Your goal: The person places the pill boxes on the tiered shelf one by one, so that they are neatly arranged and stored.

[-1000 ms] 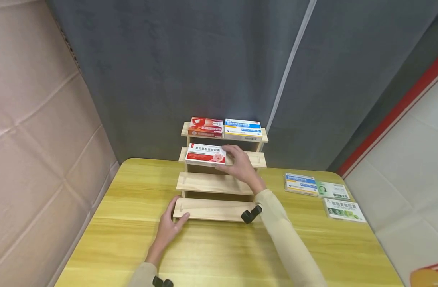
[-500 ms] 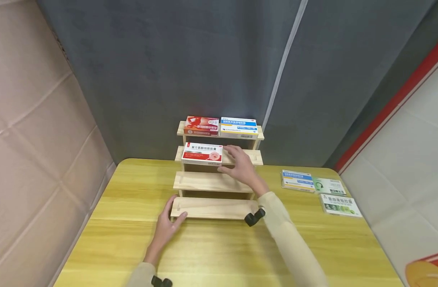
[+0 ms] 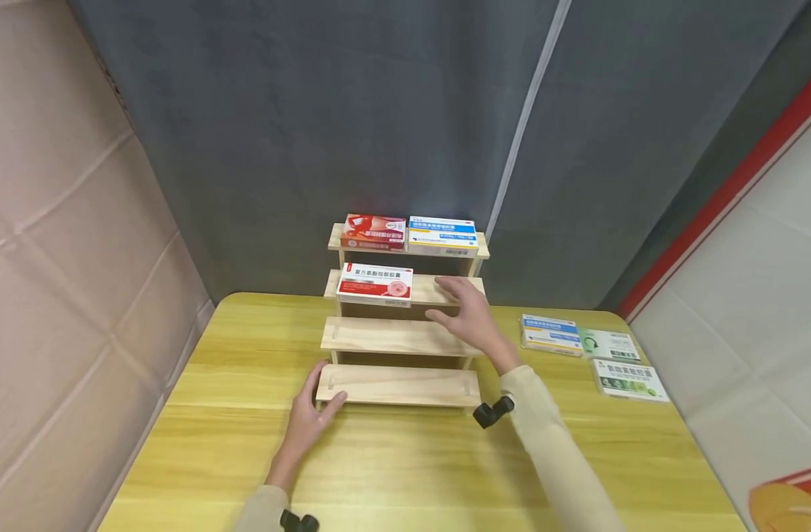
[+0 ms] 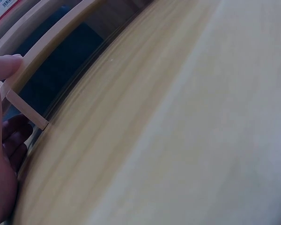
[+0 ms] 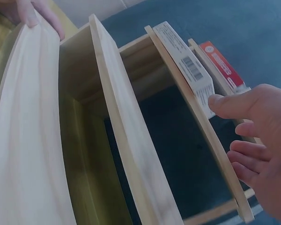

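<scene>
A wooden stepped rack (image 3: 399, 386) with several tiers stands on the table. My left hand (image 3: 307, 417) holds the left end of its lowest tier, thumb on top; in the left wrist view the other fingers (image 4: 16, 136) sit below the board at the side. On the second tier from the top lies a white-and-red medicine box (image 3: 375, 285), at the left. My right hand (image 3: 470, 314) is just right of that box, fingers spread and holding nothing, over the tier's right part. The top tier bears a red medicine box (image 3: 374, 233) and a blue-and-white medicine box (image 3: 442, 236).
On the table (image 3: 412, 473) to the right lie a blue-and-white box (image 3: 552, 335), a pale green box (image 3: 611, 345) and a white-and-green box (image 3: 630, 380). A grey curtain (image 3: 312, 133) hangs close behind the rack.
My right hand has let go of the white-and-red medicine box and moved away to the right. The box stays on its tier. My left hand keeps its hold on the rack.
</scene>
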A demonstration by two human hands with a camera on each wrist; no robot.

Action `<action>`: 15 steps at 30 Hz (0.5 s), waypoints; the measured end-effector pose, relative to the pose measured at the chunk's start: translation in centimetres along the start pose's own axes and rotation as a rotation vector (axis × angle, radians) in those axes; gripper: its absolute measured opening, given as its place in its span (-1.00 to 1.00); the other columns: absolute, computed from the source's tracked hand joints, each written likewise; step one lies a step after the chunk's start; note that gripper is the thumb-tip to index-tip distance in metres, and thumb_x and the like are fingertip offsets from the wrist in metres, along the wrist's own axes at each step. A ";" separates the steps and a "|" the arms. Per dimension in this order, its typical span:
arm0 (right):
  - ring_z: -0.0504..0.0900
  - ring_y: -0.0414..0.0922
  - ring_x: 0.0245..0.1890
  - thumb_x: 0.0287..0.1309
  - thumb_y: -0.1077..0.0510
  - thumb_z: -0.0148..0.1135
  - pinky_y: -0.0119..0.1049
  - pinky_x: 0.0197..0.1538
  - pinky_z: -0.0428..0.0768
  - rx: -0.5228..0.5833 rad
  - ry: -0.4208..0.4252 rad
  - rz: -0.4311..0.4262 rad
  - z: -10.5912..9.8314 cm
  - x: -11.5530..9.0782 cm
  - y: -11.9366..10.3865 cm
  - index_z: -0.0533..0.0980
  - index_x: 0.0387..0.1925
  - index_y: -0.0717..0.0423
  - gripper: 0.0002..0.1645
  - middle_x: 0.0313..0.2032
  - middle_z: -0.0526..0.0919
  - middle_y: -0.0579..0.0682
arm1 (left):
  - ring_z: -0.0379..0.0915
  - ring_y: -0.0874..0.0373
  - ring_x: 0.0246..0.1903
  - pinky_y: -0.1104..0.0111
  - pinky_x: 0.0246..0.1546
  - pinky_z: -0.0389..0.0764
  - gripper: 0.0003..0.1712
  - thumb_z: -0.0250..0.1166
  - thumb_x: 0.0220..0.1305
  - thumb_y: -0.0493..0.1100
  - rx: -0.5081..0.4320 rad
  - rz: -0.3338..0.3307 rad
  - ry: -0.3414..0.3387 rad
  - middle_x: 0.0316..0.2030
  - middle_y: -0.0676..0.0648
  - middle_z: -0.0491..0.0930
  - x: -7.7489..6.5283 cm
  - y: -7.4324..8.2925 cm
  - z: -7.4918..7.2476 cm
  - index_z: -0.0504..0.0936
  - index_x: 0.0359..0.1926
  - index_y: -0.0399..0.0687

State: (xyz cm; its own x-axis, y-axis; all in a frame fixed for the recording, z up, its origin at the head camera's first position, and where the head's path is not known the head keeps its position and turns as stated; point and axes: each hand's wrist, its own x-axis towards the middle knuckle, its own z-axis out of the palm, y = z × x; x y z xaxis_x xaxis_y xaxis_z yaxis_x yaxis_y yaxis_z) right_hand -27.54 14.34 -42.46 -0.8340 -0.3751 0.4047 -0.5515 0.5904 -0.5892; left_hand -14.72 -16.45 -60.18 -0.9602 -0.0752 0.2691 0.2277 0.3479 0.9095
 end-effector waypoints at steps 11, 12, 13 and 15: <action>0.61 0.21 0.17 0.09 0.16 0.53 0.09 0.27 0.61 0.045 0.004 0.099 -3.2 -2.1 2.0 0.44 0.31 0.27 -0.22 0.22 0.55 0.24 | 0.09 -0.32 0.50 -0.23 0.50 0.11 -0.12 0.41 0.28 -0.18 -0.016 -0.010 -0.003 0.50 -0.33 0.20 0.0 -0.2 0.1 0.19 0.52 -0.13; 0.62 0.21 0.16 0.10 0.14 0.53 0.10 0.27 0.61 0.044 0.000 0.115 -3.5 -2.3 2.1 0.44 0.32 0.25 -0.22 0.22 0.54 0.23 | 0.08 -0.33 0.50 -0.24 0.50 0.10 -0.12 0.40 0.28 -0.20 -0.014 -0.008 0.000 0.50 -0.34 0.19 0.0 -0.1 0.2 0.19 0.52 -0.15; 0.62 0.21 0.16 0.11 0.13 0.52 0.11 0.27 0.60 0.037 0.000 0.127 -3.7 -2.5 2.3 0.44 0.32 0.24 -0.22 0.23 0.54 0.23 | 0.08 -0.35 0.49 -0.24 0.49 0.10 -0.13 0.40 0.28 -0.23 -0.016 -0.011 0.000 0.50 -0.37 0.19 0.0 0.2 0.2 0.19 0.52 -0.19; 0.61 0.21 0.17 0.12 0.12 0.52 0.13 0.28 0.58 0.027 -0.001 0.145 -4.2 -2.8 2.8 0.44 0.33 0.23 -0.22 0.24 0.53 0.23 | 0.08 -0.38 0.48 -0.27 0.48 0.10 -0.14 0.39 0.27 -0.25 -0.015 -0.014 -0.001 0.48 -0.41 0.20 -0.1 1.4 0.0 0.20 0.50 -0.24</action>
State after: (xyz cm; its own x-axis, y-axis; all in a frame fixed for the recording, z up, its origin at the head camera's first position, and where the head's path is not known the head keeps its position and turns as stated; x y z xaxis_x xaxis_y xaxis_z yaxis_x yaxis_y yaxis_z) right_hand -26.66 19.98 -42.31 -0.9049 -0.2880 0.3134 -0.4256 0.6190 -0.6601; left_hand -14.32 -15.95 -58.92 -0.9635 -0.0789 0.2559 0.2164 0.3332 0.9177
